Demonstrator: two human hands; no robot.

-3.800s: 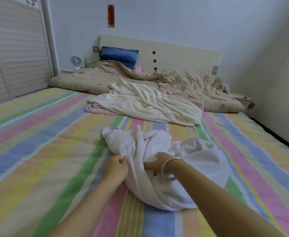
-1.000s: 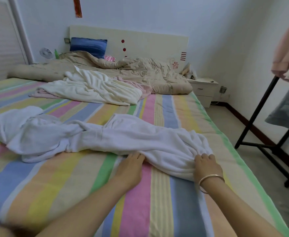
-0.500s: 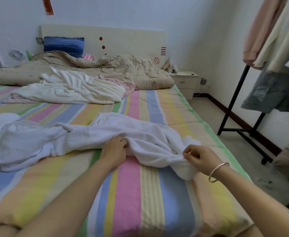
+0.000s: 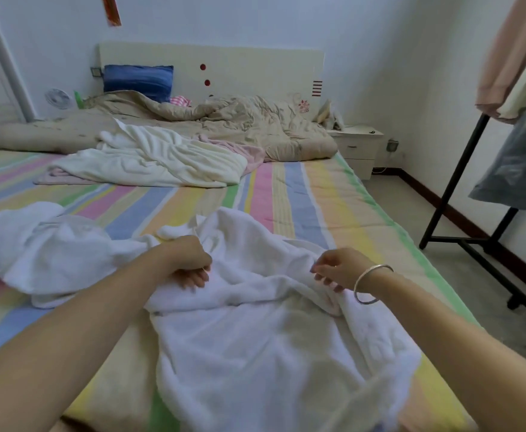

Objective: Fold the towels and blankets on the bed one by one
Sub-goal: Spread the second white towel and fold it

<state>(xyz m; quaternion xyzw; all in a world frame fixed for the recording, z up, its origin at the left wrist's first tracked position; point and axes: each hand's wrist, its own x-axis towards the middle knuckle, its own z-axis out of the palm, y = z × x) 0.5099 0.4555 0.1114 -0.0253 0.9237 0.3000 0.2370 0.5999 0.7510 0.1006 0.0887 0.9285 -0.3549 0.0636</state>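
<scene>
A large white towel (image 4: 255, 344) lies crumpled across the striped bed (image 4: 299, 198), running from the far left down over the near edge. My left hand (image 4: 186, 263) has its fingers curled round a fold in the towel's middle. My right hand (image 4: 336, 271), with a silver bangle on the wrist, pinches a raised ridge of the same towel between thumb and fingertips. A cream blanket (image 4: 161, 163) lies rumpled farther up the bed, on top of a pink one (image 4: 252, 152). Behind them a beige quilt (image 4: 255, 126) is bunched by the headboard.
A blue pillow (image 4: 138, 77) leans on the headboard. A white nightstand (image 4: 358, 145) stands at the bed's far right corner. A black clothes rack (image 4: 461, 182) with hanging garments stands on the floor to the right. A small fan (image 4: 57, 98) sits at the far left.
The towel's right part has been drawn toward me and now spreads over the near edge. Both hands have risen off the sheet and shifted closer together on the towel.
</scene>
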